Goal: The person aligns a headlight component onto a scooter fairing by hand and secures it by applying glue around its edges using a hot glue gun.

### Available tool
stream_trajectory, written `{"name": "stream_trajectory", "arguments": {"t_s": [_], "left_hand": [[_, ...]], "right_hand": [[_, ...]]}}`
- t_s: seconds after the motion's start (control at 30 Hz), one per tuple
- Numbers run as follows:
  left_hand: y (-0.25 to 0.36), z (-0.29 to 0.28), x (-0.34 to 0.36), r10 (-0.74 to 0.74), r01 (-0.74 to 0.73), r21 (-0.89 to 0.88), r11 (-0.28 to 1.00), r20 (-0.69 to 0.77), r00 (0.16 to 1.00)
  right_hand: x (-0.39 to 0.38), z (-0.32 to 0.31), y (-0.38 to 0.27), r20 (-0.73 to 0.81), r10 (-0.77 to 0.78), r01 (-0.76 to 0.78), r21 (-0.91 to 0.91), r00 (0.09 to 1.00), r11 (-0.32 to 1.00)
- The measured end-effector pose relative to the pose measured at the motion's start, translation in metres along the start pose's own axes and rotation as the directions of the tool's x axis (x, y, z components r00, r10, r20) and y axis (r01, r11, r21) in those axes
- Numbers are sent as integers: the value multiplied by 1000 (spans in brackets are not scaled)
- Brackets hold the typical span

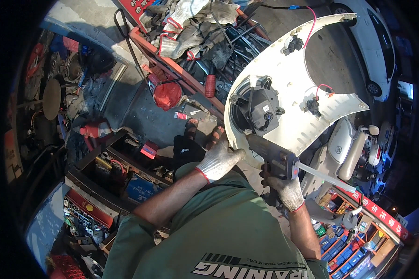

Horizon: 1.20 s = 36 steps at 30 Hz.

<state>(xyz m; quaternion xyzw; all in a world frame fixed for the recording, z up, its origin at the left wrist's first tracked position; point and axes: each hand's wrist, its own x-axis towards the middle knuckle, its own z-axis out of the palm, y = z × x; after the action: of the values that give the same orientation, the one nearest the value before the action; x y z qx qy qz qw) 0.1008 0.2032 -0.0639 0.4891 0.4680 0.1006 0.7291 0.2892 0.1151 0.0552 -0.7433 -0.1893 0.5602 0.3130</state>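
Observation:
A large cream plastic scooter front panel [284,102] lies tilted before me, with a round dark headlight unit [260,109] in its left part. My left hand [221,160], in a white knit glove with a red cuff, grips the panel's lower left edge. Its thumb points right; the other fingers are partly hidden. In my gloved right hand [286,188] is a dark grey hot glue gun [272,152], its handle wrapped by the fingers. The nozzle points left at the panel's lower edge beside my left thumb. A long translucent glue stick [328,178] sticks out behind.
Beyond the panel, a red-framed bench [191,79] holds tools and dirty gloves. A red bag [167,95] hangs from it. At left stands a dark open drawer unit [95,172]. Parked scooters [342,149] and a compartment tray of small parts [349,251] lie to the right.

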Motion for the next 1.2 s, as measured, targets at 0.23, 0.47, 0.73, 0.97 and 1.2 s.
{"name": "stream_trajectory", "arguments": {"t_s": [0.23, 0.47, 0.73, 0.97, 1.2], "left_hand": [[2, 0, -1, 56, -56, -25, 998, -20, 998], [4, -2, -1, -19, 19, -22, 1000, 18, 1000], [12, -3, -4, -28, 30, -73, 997, 26, 999], [-3, 1, 2, -25, 26, -24, 999, 35, 999], [1, 1, -1, 21, -20, -70, 997, 12, 1000]], "right_hand": [[3, -3, 8, 27, -40, 40, 28, 999, 999], [10, -3, 4, 36, -40, 48, -236, 999, 971], [9, -2, 4, 19, 20, -15, -240, 1000, 971], [6, -2, 4, 54, -44, 50, -106, 998, 993], [10, -6, 8, 34, -32, 37, -153, 999, 988]]}}
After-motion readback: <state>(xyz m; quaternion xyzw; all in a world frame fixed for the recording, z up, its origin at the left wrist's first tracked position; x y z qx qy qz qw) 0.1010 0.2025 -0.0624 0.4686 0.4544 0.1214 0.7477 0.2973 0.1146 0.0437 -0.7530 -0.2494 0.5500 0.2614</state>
